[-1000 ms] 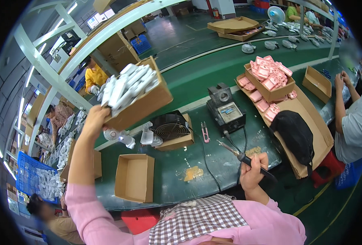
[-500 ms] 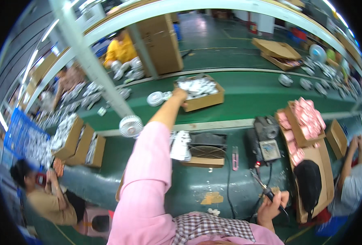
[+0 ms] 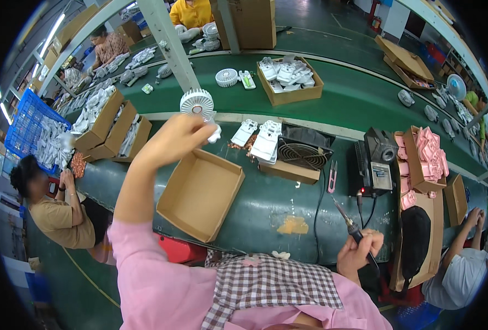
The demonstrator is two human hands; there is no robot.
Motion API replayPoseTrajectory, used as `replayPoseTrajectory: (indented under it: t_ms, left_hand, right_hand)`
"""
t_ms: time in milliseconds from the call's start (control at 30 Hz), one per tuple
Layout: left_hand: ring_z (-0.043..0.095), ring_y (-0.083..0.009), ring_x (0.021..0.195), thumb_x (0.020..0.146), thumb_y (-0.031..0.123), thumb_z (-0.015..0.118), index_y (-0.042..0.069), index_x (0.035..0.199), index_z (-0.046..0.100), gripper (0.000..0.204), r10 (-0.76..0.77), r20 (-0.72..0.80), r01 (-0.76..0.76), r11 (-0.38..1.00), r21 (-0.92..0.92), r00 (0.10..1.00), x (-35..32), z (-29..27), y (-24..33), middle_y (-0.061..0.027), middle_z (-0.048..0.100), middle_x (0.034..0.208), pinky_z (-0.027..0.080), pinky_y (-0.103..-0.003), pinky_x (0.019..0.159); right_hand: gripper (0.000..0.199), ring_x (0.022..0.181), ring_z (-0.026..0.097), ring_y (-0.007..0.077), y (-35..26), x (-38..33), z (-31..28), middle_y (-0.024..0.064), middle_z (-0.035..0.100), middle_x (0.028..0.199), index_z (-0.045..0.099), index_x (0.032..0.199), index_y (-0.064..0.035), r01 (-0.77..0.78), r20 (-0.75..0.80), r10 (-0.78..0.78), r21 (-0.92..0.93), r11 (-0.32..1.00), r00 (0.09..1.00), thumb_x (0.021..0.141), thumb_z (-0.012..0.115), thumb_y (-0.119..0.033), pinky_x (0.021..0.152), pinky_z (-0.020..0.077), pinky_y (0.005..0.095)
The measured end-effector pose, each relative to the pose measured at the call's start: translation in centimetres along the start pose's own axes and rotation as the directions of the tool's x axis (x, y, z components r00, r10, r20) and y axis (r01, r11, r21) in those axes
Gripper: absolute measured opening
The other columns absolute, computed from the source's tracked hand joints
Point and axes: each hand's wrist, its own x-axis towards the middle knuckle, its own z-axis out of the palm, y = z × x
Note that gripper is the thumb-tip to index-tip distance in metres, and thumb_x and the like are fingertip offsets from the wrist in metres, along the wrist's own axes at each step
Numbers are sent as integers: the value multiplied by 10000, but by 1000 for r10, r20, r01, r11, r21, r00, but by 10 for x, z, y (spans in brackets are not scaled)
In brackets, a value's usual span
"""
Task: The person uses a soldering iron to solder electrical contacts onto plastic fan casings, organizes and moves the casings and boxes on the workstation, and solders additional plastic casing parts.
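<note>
The black-handled soldering iron (image 3: 356, 235) with a slim metal tip is in the right hand (image 3: 349, 257), its fingers wrapped around the grip; the tip points away from them, up and to the left. The left hand (image 3: 183, 137) is raised with fingers curled (motion blur hides whether they grip anything, so this cannot be told). Just below those fingers lies a shallow, topless brown cardboard box (image 3: 200, 195); just beyond them stands a round white plastic handheld fan (image 3: 197, 103). The step in hand appears to be left-hand positioning near the box, with the iron held ready at the right. Any next move calls for keeping the tip clear of the thin black cable (image 3: 317, 220) left of the right fingers. Beyond the right fingers are pink-handled metal tweezers (image 3: 332, 184) and a black, block-shaped soldering station (image 3: 366, 165). Flat white plastic housings (image 3: 267, 144) lie right of the left fingers. Farthest from both hands' fingers, a brown cardboard carton (image 3: 298, 97) of white parts rests on the green conveyor belt (image 3: 354, 107).
</note>
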Motion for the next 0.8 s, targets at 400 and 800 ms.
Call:
replayPoseTrajectory:
  t_ms: [400,800]
  left_hand:
    - [592,-397,939,754,36,609,36,1217,443,492,-362,-185,385,916,109,914,-154,107,-127,-255,613,977,473,-425,802]
    - [541,-158,1018,885,155,583,28,1175,534,320,142,-181,-206,887,-412,973,-119,147,-43,-61,582,1115,459,-299,822]
  right_hand:
    - [239,585,492,85,-19,-50,33,63,506,824,443,969,-39,-220,424,212,-31,975,880,826,635,-41,504,406,203]
    - [179,708,501,44,-30,-71,32,4,593,819,559,946,-16,-186,426,291,-270,945,857,818,677,-62,635,411,194]
